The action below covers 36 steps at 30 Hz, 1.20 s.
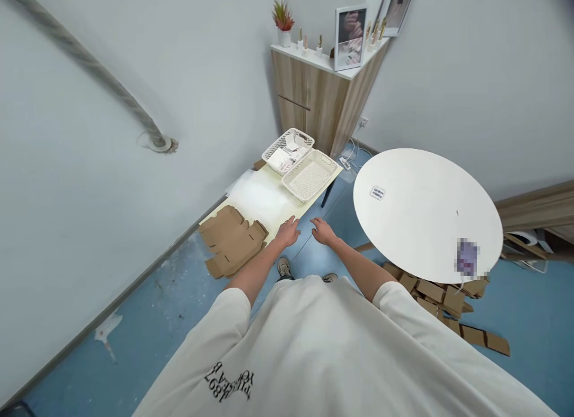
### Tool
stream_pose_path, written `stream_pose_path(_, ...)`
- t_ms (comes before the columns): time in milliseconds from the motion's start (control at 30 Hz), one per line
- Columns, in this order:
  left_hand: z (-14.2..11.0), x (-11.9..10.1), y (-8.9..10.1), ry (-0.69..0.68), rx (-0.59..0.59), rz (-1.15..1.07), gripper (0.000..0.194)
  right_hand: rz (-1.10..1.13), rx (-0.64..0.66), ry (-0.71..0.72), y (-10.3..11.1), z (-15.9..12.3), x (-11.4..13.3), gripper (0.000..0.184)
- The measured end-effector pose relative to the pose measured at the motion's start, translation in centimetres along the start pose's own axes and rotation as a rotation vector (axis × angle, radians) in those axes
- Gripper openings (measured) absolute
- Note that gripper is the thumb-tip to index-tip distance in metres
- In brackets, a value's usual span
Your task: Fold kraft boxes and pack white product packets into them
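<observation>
I stand at the near end of a low pale-yellow table [264, 203]. My left hand [288, 231] hovers over the table's near edge, fingers loosely apart, holding nothing. My right hand [322, 230] hangs just off the table's near corner, above the blue floor, fingers relaxed and empty. A stack of flat brown cardboard box blanks [231, 239] lies on the table's left end, a hand's width left of my left hand. At the far end sit two white plastic baskets: the nearer basket [310, 175] looks empty, the farther basket [287, 151] holds small white packets.
A round white table [426, 207] stands at the right with a small label and a blurred object on it. Cardboard pieces [442, 297] lie on the floor under it. A wooden cabinet [320, 88] with a plant and framed pictures fills the far corner. The wall runs close along the left.
</observation>
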State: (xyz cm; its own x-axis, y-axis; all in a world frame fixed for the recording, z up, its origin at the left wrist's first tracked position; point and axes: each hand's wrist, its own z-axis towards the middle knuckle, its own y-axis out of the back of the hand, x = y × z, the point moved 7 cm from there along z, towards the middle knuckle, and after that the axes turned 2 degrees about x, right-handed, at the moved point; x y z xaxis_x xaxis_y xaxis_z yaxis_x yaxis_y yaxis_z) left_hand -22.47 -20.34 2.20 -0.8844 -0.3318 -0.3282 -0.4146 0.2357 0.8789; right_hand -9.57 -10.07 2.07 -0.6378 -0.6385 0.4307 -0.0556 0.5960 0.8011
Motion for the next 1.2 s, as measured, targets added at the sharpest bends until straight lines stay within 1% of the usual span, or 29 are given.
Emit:
stream_pose_path(133,-0.7,6.4,1.7,0.054,-0.021,0.009,0.063,0.01,0.021,-0.008,-1.7,3.3,4.9,0.057)
stream_pose_path(233,-0.6,10.6,2.2,0.097,-0.01,0.009,0.057,0.0,0.045,-0.03,-3.1,5.4,8.0,0.058)
stream_pose_path(333,-0.2,13.8,1.8,0.147,0.035,-0.027,0.055,-0.014,0.074,-0.047,-4.2,6.8,10.4,0.057)
stream_pose_path(400,0.1,15.1,1.5,0.169,0.071,-0.053,0.057,-0.024,0.092,-0.056,-4.6,7.3,11.5,0.057)
stream_pose_path(500,0.5,15.9,1.2,0.175,0.101,-0.049,0.055,-0.018,0.112,-0.068,-4.8,7.7,12.2,0.056)
stream_pose_path(667,0.9,15.9,1.3,0.137,0.091,-0.011,0.045,0.012,0.14,-0.096,-4.8,8.0,12.0,0.054)
stream_pose_path(867,0.9,16.3,2.0,0.094,0.073,-0.032,0.05,0.029,0.139,-0.105,-4.6,8.6,12.0,0.052)
stream_pose_path(933,0.7,16.3,2.6,0.081,0.045,-0.041,0.053,0.052,0.129,-0.103,-4.5,8.9,12.3,0.052)
stream_pose_path(1033,0.3,16.2,3.9,0.062,-0.032,-0.054,0.057,0.101,0.092,-0.101,-4.1,9.5,13.1,0.051)
stream_pose_path(1100,-0.1,16.0,4.7,0.053,-0.09,-0.068,0.057,0.158,0.044,-0.104,-3.6,9.9,13.7,0.053)
stream_pose_path(1200,-0.9,15.8,5.9,0.035,-0.184,-0.098,0.057,0.301,-0.054,-0.113,-2.4,10.7,14.7,0.06)
